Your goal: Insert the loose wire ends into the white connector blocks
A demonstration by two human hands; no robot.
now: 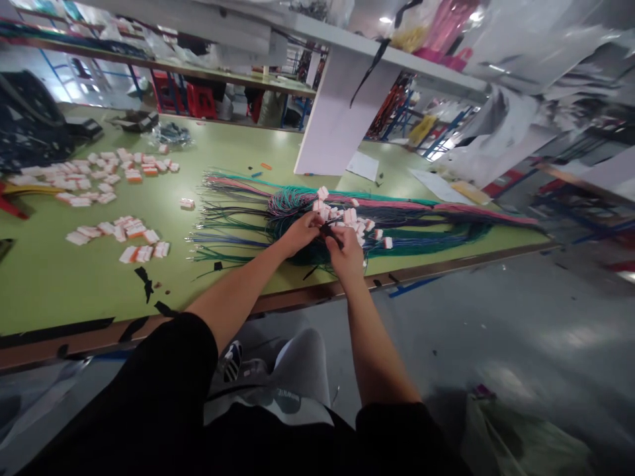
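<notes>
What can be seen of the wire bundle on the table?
The wire bundle has long, thin, plastic-looking strands: green, teal, pink, blue, dark. It lies along the table, left ends fanned into silvery-tipped clusters, tapering rightward. White connectors cover part of its middle, with the left hand and right hand there.

The head camera is looking from the wearer's own eye level, facing forward and steeply down. It is taking in a wide field: the lap (303, 370) is showing close at the bottom, the left hand (301, 233) and right hand (347, 254) are sitting at middle range near the centre, and the shelf (441, 66) is crossing farther off at the top. The view is tilting, with the worktop's (218, 145) near edge climbing rightward.
</notes>
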